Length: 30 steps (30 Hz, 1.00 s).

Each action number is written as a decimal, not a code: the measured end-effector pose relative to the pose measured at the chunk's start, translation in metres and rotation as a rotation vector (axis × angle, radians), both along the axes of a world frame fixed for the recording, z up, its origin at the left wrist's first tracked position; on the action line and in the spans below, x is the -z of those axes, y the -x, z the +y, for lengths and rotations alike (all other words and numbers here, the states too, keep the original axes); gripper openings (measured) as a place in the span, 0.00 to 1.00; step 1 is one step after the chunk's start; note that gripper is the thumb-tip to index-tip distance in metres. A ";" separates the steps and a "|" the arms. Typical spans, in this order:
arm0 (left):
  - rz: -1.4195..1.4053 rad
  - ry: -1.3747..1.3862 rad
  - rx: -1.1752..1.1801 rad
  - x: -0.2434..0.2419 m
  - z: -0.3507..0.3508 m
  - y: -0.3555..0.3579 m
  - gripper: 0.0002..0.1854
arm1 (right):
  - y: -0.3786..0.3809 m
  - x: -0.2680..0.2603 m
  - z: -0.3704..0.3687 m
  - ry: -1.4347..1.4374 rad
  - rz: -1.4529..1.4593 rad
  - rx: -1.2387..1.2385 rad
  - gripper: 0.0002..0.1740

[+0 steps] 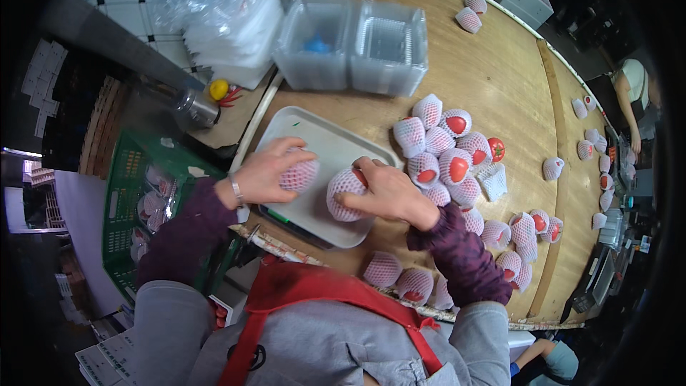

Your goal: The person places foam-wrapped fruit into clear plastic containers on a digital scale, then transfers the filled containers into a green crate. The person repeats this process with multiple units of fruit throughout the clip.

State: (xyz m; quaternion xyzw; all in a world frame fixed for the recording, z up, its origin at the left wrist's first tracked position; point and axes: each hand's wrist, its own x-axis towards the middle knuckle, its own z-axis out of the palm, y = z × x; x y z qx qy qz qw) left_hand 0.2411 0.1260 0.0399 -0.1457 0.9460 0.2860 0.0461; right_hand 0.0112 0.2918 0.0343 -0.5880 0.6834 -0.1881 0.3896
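My left hand [266,170] grips a tomato in a white foam net [300,172] over the left part of a pale grey tray [300,120]. To its right, my right hand [390,189] is closed around a second netted tomato [343,195], whose red skin shows at the top beside my fingers. Whether either tomato rests on the tray, I cannot tell. Just beyond my right hand lies a cluster of netted tomatoes [440,141]. At its far side are one bare tomato [497,149] and an empty foam net [492,181].
Stacked clear plastic containers [388,45] stand behind the tray. A green crate [123,203] with packed tomatoes is at the left, near a metal cup [197,108]. More netted tomatoes [415,285] lie along the near edge of the wooden table [509,80]. Another person [624,94] is at the far right.
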 end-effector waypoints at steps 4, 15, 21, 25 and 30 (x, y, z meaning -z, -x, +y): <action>0.226 -0.015 -0.007 0.029 -0.007 -0.022 0.47 | -0.034 0.030 -0.031 0.068 0.218 0.085 0.40; 0.752 -0.719 -0.903 0.038 0.029 -0.194 0.25 | 0.202 0.012 -0.136 0.181 0.464 0.940 0.27; 0.448 -0.773 -0.949 0.119 0.076 -0.196 0.31 | 0.209 0.039 -0.158 0.165 0.445 0.822 0.22; 0.427 -0.568 -0.884 0.146 0.078 -0.173 0.35 | 0.206 0.032 -0.168 0.019 0.708 0.762 0.21; 0.373 -0.414 -0.868 0.161 0.079 -0.152 0.37 | 0.206 0.030 -0.184 -0.009 1.038 0.601 0.23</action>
